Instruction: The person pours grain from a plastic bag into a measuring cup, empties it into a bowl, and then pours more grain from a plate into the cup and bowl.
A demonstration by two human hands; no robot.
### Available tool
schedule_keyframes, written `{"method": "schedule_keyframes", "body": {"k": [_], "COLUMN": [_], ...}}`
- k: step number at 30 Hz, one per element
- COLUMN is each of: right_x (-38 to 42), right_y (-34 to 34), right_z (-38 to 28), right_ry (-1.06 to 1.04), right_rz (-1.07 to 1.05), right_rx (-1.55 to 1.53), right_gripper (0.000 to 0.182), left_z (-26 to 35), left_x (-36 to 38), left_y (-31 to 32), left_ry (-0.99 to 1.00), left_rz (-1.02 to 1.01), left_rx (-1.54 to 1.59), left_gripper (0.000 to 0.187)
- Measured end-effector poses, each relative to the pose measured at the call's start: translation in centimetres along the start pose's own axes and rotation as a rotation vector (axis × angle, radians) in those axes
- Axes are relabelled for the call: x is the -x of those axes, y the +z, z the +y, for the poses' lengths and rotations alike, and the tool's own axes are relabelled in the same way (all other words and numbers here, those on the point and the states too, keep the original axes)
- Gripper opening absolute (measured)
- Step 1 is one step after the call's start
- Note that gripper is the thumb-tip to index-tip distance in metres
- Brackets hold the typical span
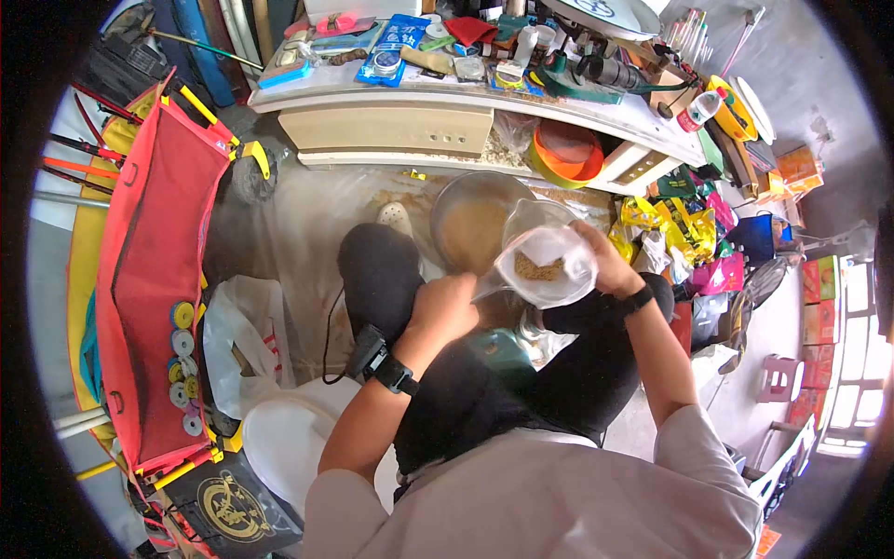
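My left hand [445, 312] is closed round the handle of a clear plastic measuring cup [507, 279], over my lap. Tan granules [538, 269] lie inside the cup. At its right side, my right hand [603, 261] has its fingers curled round a clear, crinkled plastic container [533, 216] that overlaps the cup; where one ends and the other starts, I cannot tell. Just beyond, on the floor between my feet, is a wide metal basin [447, 200] with brownish material [473, 233] in it. The cup partly hides the basin's near right side.
A cluttered low cabinet [386, 132] stands ahead, with an orange bowl [570, 158] on its lower shelf. A red mesh bag [154, 270] and a white plastic bag [244, 335] are at left, near a white bucket [279, 438]. Yellow packages [684, 228] lie right; a pink stool [780, 377] stands farther off.
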State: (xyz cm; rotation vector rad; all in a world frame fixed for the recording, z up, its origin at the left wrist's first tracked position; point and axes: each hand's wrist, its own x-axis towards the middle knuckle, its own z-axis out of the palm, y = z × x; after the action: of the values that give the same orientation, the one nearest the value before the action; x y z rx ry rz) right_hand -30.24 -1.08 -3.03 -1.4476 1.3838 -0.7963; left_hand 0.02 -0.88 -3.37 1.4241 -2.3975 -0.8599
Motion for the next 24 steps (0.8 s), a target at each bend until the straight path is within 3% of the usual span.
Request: {"method": "schedule_keyframes", "body": {"k": [3,5,7,9,10,11,16,19,24], "right_x": [1.6,3.5,3.9,4.6,4.6,4.9,5.6,5.2,4.8], "right_y": [-2.4,-3.8,-5.2,-5.9,-6.7,-6.1,-6.7,-6.0,-6.2], "right_z": [-1.6,-1.7,-0.1,-1.8,-1.7,-3.5,-2.3,-2.1,-1.9], "right_ry": [0.041,0.132,-0.077,-0.055,0.059,0.109,0.232,0.068,0.061], "right_rz": [-0.156,0.071,0.286,0.458,0.419,0.446,0.455,0.511,0.445], "right_rx": [-0.746,-1.011,-0.740,-0.020,-0.304,-0.363,-0.267,-0.078,-0.022], "right_gripper": [0.046,0.051,0.047,0.044,0.050,0.057,0.053,0.054,0.045], "left_z": [0.1,0.2,0.2,0.2,0.1,0.1,0.2,0.5,0.3], "left_x": [0.0,0.0,0.0,0.0,0.0,0.0,0.0,0.1,0.0], "left_y": [-0.1,-0.2,-0.2,0.0,0.1,0.2,0.1,0.0,0.2], "left_ry": [-0.016,0.006,0.007,0.009,0.010,0.010,0.007,-0.001,0.004], "left_rz": [-0.018,-0.028,-0.033,-0.041,-0.041,-0.041,-0.044,-0.053,-0.079], "left_rx": [0.004,-0.024,-0.035,-0.046,-0.053,-0.060,-0.047,-0.042,-0.047], "left_gripper": [0.013,0.013,0.012,0.011,0.011,0.011,0.011,0.011,0.013]}}
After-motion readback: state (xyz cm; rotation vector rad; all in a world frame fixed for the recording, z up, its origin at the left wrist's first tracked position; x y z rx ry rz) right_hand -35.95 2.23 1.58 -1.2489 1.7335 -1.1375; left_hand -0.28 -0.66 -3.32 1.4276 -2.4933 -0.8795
